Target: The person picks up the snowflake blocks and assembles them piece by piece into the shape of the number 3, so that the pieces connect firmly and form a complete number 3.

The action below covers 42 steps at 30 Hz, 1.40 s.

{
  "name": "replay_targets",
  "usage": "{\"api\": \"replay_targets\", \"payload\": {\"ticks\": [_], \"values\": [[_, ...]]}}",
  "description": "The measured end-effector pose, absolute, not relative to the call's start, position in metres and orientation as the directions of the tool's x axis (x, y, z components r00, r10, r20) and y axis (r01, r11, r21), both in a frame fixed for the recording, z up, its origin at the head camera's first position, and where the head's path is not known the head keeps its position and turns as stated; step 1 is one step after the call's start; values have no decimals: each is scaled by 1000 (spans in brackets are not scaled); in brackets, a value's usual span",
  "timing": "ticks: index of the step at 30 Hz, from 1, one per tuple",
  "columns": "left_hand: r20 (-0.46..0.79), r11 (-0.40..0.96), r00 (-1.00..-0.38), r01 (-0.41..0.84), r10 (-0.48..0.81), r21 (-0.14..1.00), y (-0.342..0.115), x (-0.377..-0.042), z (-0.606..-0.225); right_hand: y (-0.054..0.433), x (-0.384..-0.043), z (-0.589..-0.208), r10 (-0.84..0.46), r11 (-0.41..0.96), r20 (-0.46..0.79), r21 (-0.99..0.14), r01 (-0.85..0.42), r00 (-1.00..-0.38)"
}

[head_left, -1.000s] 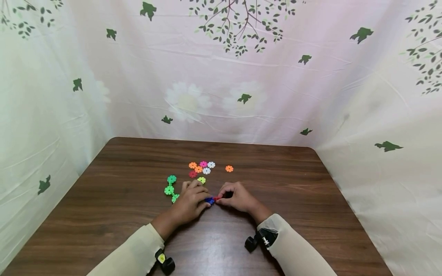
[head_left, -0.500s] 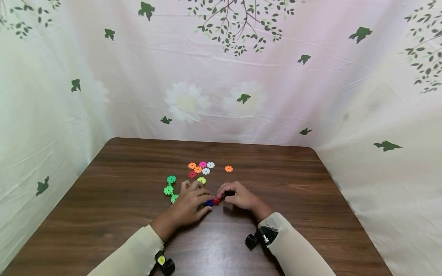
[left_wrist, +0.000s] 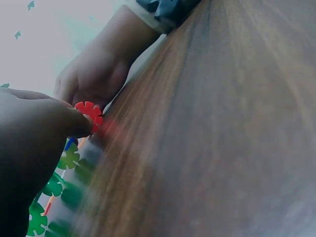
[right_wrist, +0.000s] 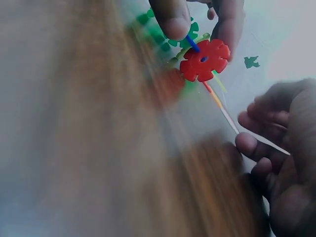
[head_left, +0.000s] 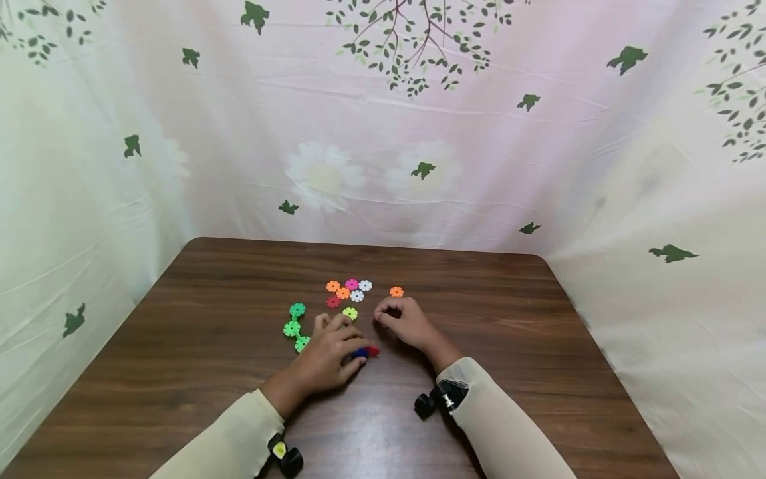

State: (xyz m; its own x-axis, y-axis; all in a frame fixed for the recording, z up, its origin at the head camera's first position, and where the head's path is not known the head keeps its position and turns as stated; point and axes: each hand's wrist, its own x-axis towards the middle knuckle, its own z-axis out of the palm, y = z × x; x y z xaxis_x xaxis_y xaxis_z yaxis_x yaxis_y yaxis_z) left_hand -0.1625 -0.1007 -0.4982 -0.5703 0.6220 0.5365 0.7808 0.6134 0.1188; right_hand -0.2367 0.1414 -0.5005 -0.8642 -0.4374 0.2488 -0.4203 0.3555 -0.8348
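My left hand point(head_left: 328, 352) pinches a blue notched flower disc point(head_left: 360, 353) between thumb and fingers, low over the table. A red flower disc point(right_wrist: 205, 60) is slotted onto the blue one and sticks out past the fingertips, standing on edge in the right wrist view. My right hand point(head_left: 409, 324) hovers beyond and to the right of them, fingers loosely bent, with nothing seen in its grasp. Left of my left hand lies a chain of green flower discs point(head_left: 292, 328), its near end hidden behind that hand.
Loose discs lie farther back on the brown table point(head_left: 509, 346): orange point(head_left: 333, 287), pink point(head_left: 352, 285), white point(head_left: 357, 296), dark red point(head_left: 333, 302) and yellow-green point(head_left: 350, 313). A lone orange disc point(head_left: 396, 291) sits just beyond my right hand. A printed cloth point(head_left: 371, 133) hangs behind the table.
My right hand has let go of the red disc and moved away from it, farther back over the table. My left hand stays nearly in place with the joined blue and red discs.
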Motion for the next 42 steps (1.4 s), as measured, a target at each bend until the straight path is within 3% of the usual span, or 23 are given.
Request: {"api": "replay_targets", "payload": {"ticks": [14, 28, 42], "values": [[554, 605, -545, 791, 630, 90, -101, -163, -501, 110, -269, -505, -303, 483, 249, -792, -373, -920], [559, 588, -533, 803, 635, 98, -102, -164, -500, 90, -280, -498, -497, 438, 236, -762, -476, -835], [565, 594, -534, 799, 629, 94, -101, -164, -502, 78, -291, -495, -491, 492, 278, -693, -526, -826]]}}
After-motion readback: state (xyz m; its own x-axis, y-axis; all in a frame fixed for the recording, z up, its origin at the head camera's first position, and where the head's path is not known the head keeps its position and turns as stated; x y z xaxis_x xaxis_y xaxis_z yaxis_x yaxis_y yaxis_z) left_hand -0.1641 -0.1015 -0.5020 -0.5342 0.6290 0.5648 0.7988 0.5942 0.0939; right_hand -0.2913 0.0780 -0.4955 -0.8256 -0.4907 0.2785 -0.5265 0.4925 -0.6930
